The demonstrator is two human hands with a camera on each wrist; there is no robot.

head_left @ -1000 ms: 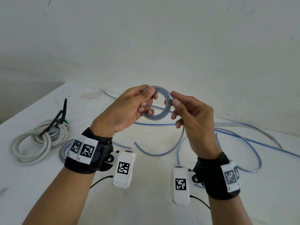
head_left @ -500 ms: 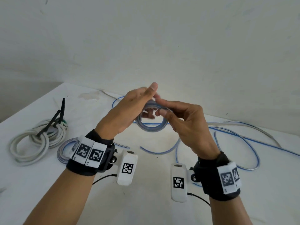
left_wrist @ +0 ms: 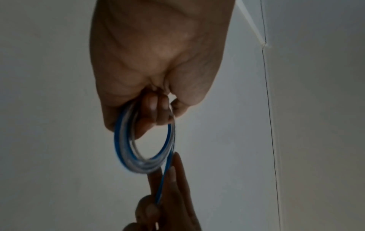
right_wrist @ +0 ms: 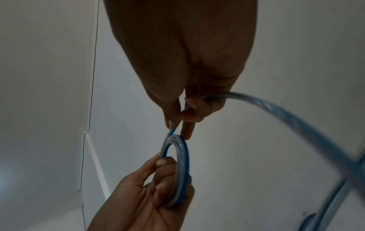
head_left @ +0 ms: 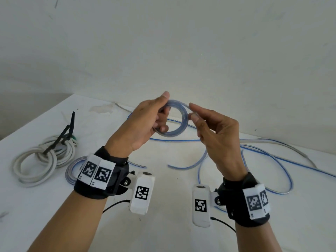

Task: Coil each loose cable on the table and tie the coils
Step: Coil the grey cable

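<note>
A small coil (head_left: 179, 122) of clear cable with a blue stripe is held up above the table. My left hand (head_left: 156, 120) grips the coil's left side, fingers through the ring (left_wrist: 138, 148). My right hand (head_left: 194, 115) pinches the cable strand (right_wrist: 173, 131) just where it joins the coil's right edge (right_wrist: 181, 156). From my right hand the loose cable (head_left: 269, 157) drops and trails in long loops over the right of the table. Its free part (right_wrist: 286, 115) shows blurred in the right wrist view.
A thick white cable coil (head_left: 40, 160) tied with a black strap (head_left: 63, 135) lies at the table's left. Beside it a small clear-blue coil (head_left: 72, 170) lies partly behind my left wrist. The white table (head_left: 163, 233) meets a plain wall behind.
My right hand has swung from over the coil's top to its right edge, laying more cable onto the ring. Both hands have risen slightly, and the left still holds the coil.
</note>
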